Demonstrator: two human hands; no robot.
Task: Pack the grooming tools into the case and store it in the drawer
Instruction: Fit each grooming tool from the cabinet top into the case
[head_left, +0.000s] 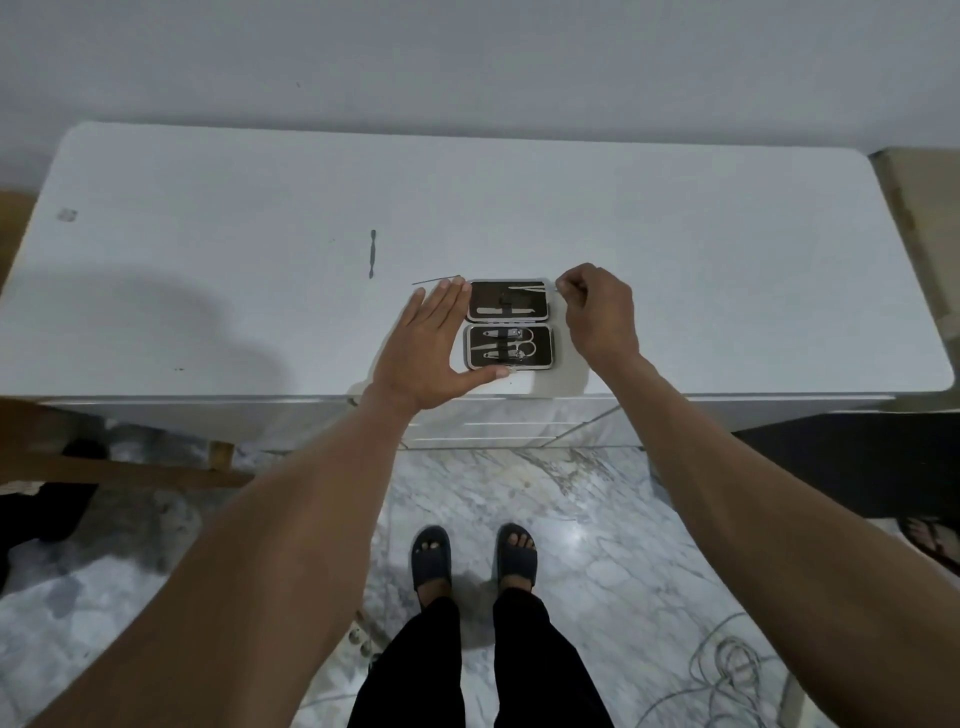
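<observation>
Packing | manicure case (509, 325) steadied by left hand (434, 348), fingers flat | thin tool (558, 287) pinched by right hand (597, 312) | risk: cuticle pusher (372, 253) & needle tool (435, 281) left out if lid shut early

You see a dim, bluish, slightly soft picture. A broad shadow (171, 317) darkens the left of the tabletop (675, 234), glare (576, 540) shines off the marble floor (597, 493), and wide-angle distortion bends the edges.

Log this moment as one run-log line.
case open on table | left hand flat beside case | right hand pinching thin tool | two tools loose
</observation>
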